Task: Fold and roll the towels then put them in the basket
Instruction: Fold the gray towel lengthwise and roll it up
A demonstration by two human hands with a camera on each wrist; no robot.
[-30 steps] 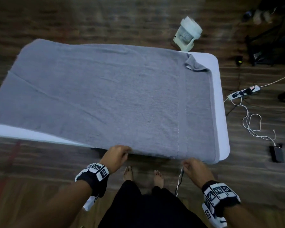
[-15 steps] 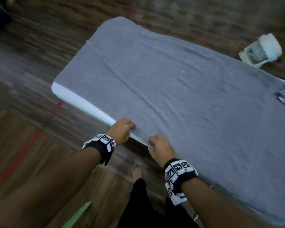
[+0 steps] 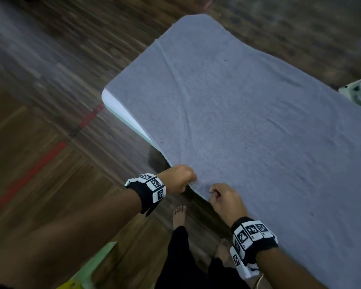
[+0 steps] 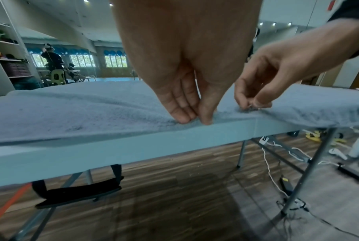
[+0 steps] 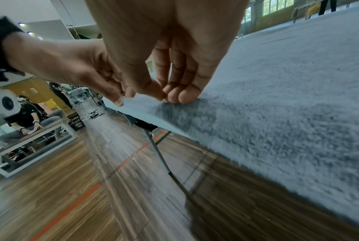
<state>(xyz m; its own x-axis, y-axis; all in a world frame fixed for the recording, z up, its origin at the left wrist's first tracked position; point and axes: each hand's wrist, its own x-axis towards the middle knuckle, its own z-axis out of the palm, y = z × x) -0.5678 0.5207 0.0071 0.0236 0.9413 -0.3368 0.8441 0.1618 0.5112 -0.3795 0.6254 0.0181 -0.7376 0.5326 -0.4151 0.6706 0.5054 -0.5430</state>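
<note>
The task is barely begun: one grey towel (image 3: 248,126) lies spread flat over the table (image 3: 121,113), unfolded and unrolled, and no basket shows in any view. At the near edge the left hand (image 3: 178,180) pinches the towel's hem between thumb and fingertips; just beside it the right hand (image 3: 225,202) pinches the same hem with curled fingers.

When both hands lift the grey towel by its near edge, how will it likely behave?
Probably floppy: the grey towel creases and drapes over the table edge. Likely hefty, since it covers almost the whole top. The left hand and right hand pinch close together, so the far ends should sag.
</note>
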